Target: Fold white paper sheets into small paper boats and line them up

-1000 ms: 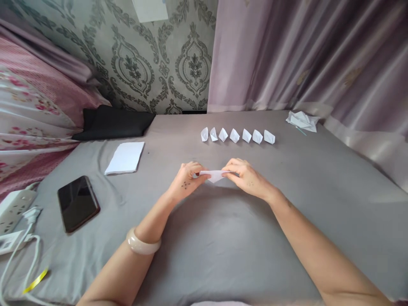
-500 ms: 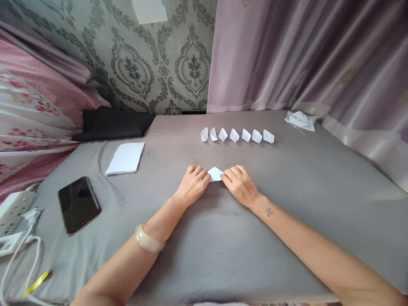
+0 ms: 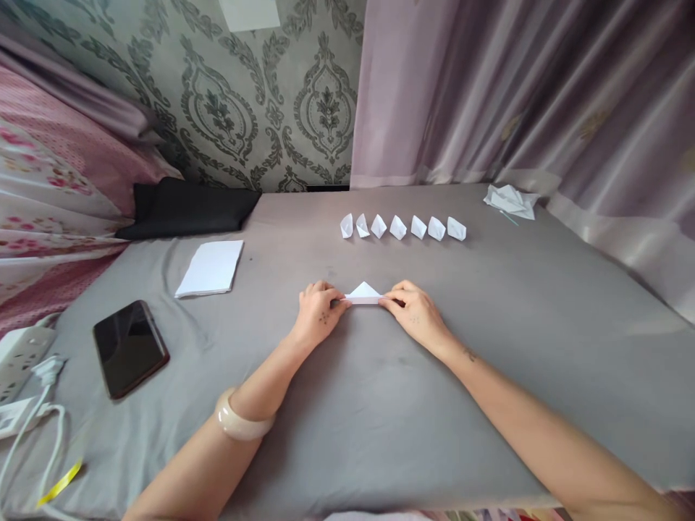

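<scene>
A small sheet of folded white paper (image 3: 364, 292) is stretched between my two hands, low over the grey cloth. It has a pointed top like a triangle and a narrow band along its lower edge. My left hand (image 3: 320, 310) pinches its left end between thumb and fingers. At the right end, my right hand (image 3: 415, 311) pinches it the same way. Beyond the hands stands a row of several folded white paper pieces (image 3: 398, 228), shaped like little boats.
On the left lie a stack of white paper (image 3: 211, 269), a dark phone (image 3: 131, 349) and a power strip (image 3: 24, 358) with white cables. Black cloth (image 3: 190, 210) lies at the back left. Crumpled white paper (image 3: 511, 200) sits at the back right, by the curtain (image 3: 461, 87).
Both hands have turned and moved a little apart, from covering the paper's ends to pinching its tips. The paper now shows a wider triangle with a band below it.
</scene>
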`<state>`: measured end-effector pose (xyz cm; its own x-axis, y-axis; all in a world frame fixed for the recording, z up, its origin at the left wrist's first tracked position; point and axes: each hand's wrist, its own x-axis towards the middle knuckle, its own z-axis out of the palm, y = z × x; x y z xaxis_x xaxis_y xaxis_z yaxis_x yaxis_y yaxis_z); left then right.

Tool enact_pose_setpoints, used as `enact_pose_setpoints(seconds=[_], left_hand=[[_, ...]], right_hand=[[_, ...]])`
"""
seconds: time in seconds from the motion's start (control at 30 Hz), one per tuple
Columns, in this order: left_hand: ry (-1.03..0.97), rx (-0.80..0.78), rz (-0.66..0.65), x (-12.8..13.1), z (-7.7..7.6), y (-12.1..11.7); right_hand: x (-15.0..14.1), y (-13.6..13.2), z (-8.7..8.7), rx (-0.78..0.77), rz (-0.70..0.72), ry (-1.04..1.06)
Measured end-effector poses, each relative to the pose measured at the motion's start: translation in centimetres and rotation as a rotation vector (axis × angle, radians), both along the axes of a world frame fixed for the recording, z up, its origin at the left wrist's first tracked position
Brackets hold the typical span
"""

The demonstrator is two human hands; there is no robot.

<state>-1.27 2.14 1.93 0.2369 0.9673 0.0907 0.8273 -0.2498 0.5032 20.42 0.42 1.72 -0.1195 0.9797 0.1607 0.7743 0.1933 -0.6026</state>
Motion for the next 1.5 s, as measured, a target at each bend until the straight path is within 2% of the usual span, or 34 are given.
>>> enact_pose_setpoints(seconds=[0.17,0.73,1.27,1.4,1.5], left_hand=[[-0.095,-0.130,0.071,-0.1,0.4,0.7],[-0.118,-0.171,0.088,-0.2,0.4,1.3],[-0.078,-0.117,0.047,-0.4,-0.2,1.2],[-0.024,-0.032,0.041,-0.5,-0.7,1.0],[0.092,0.097,-0.035,-0.1,-0.6,0.6]], right_hand=[[0.0,0.9,0.0,-0.112,-0.066,0.116],[0.2,1.9,0.1,-0.211,-0.098,0.145],[0.6,2.2,-0.3,-0.231,-0.069,0.092],[1.2,2.1,-0.4,-0.202,-0.061,0.079],[1.3,1.8,-0.5,-0.121,-0.058,0.063]])
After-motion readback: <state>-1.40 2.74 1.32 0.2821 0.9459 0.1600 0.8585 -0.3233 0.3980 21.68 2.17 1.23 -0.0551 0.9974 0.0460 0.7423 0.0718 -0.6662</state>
